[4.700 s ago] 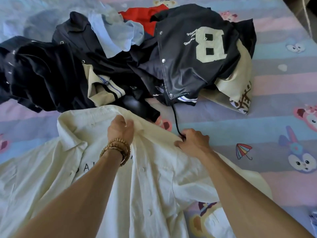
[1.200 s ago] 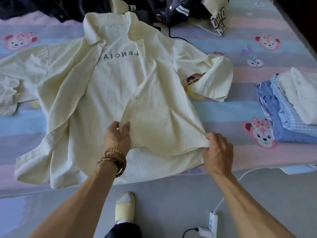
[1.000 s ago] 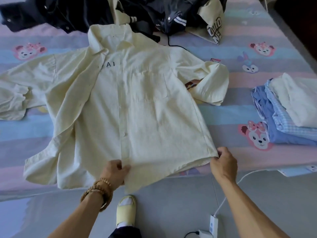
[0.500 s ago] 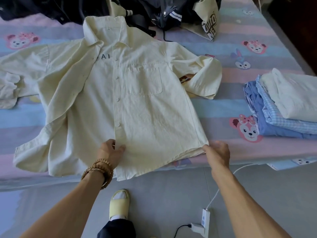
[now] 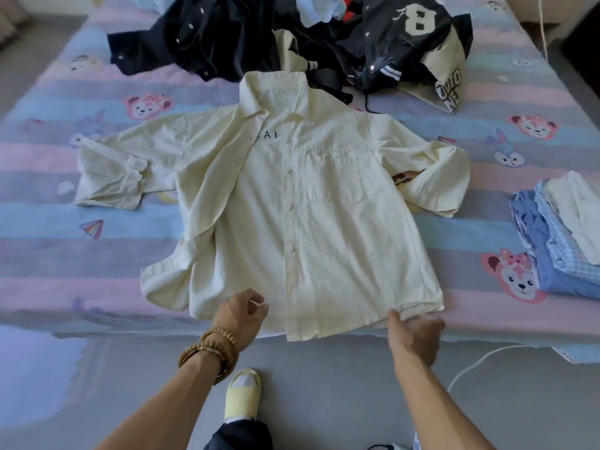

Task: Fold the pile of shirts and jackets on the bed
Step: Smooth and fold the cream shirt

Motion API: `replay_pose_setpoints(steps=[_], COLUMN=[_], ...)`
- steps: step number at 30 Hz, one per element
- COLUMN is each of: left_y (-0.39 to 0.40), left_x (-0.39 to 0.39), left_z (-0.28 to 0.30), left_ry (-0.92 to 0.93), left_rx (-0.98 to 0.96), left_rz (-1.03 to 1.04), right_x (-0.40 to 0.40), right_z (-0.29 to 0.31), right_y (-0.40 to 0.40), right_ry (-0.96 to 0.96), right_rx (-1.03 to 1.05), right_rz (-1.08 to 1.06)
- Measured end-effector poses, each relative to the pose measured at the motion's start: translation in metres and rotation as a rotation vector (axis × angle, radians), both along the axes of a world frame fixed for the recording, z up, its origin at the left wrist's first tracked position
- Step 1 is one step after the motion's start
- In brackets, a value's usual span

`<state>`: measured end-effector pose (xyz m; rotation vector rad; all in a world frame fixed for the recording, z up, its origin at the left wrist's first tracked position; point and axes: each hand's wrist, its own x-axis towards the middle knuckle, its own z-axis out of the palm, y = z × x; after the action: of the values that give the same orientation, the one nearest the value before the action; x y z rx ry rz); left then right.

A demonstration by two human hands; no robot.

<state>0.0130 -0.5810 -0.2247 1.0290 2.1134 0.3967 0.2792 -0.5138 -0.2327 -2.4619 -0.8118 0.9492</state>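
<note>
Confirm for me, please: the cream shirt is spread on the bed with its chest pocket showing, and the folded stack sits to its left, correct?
Not quite. The head view shows the cream shirt spread on the bed with its chest pocket showing, but the folded stack sits to its right, not its left.

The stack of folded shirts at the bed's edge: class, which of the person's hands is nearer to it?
Right. The right hand is at the cream shirt's hem corner, on the side of the folded stack; the left hand is farther away, across the hem.
</note>
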Motion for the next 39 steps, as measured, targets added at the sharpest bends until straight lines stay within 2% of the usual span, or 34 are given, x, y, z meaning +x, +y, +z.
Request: replay_pose_setpoints(steps=[2,3,5,7,8,9,11,12,15,18,19,22,24,25,26,28,30,34,36,39], left_y=[-0.007,-0.010,-0.014,-0.016,-0.014,-0.016,-0.014,-0.016,-0.029,-0.041,-0.046,-0.053,-0.047,-0.041,-0.034,-0.018,-0.002,0.014,0.018,0.028], left_x=[-0.036,-0.053,-0.091,-0.131,-0.149,-0.166,-0.188,-0.200,-0.208,-0.207,-0.207,-0.207,-0.198,-0.193,-0.187,-0.176,-0.163,-0.143,-0.135,-0.128], left_z=[0.018,0.023,0.027,0.026,0.020,0.014,0.004,-0.003,-0.008,-0.009,-0.009,-0.019,-0.022,-0.024,-0.027,-0.030,-0.029,-0.020,-0.022,-0.028], left_ry=[0.139,0.213,0.344,0.346,0.276,0.129,-0.255,-0.401,-0.488,-0.594,-0.594,-0.461,-0.345,-0.291,-0.236,-0.155,-0.132,-0.449,-0.553,-0.548], left_rx=[0.043,0.049,-0.025,-0.139,-0.186,-0.218,-0.168,-0.139,0.020,0.075,0.059,0.025,-0.005,-0.024,-0.026,-0.015,0.042,0.199,0.193,0.123], left_rz=[0.040,0.077,0.154,0.197,0.243,0.337,0.501,0.498,0.251,0.152,0.120,0.022,-0.019,-0.010,0.016,0.078,0.085,0.179,0.233,0.576], right_x=[-0.026,-0.042,-0.083,-0.137,-0.166,-0.196,-0.250,-0.282,-0.346,-0.373,-0.374,-0.342,-0.298,-0.275,-0.251,-0.210,-0.180,-0.168,-0.170,-0.173], right_z=[0.022,0.030,0.039,0.041,0.042,0.039,0.033,0.028,0.017,0.006,0.009,0.027,0.045,0.051,0.052,0.041,0.020,-0.013,-0.023,-0.025], right_y=[0.004,0.007,0.012,0.012,0.012,0.011,0.012,0.013,0.017,0.019,0.018,0.023,0.033,0.039,0.044,0.049,0.046,0.025,0.015,0.009], right_ry=[-0.121,-0.117,-0.029,0.109,0.161,0.210,0.302,0.351,0.373,0.275,0.343,0.911,1.159,1.142,1.016,0.596,0.367,0.309,0.278,0.333], right_rx=[0.120,0.161,0.168,0.119,0.114,0.105,0.083,0.048,-0.124,-0.227,-0.239,-0.202,-0.119,-0.089,-0.090,-0.182,-0.288,-0.251,-0.199,-0.107], right_rz=[0.086,0.174,0.374,0.504,0.527,0.538,0.530,0.530,0.531,0.494,0.496,0.383,0.290,0.307,0.362,0.493,0.528,0.508,0.540,0.422])
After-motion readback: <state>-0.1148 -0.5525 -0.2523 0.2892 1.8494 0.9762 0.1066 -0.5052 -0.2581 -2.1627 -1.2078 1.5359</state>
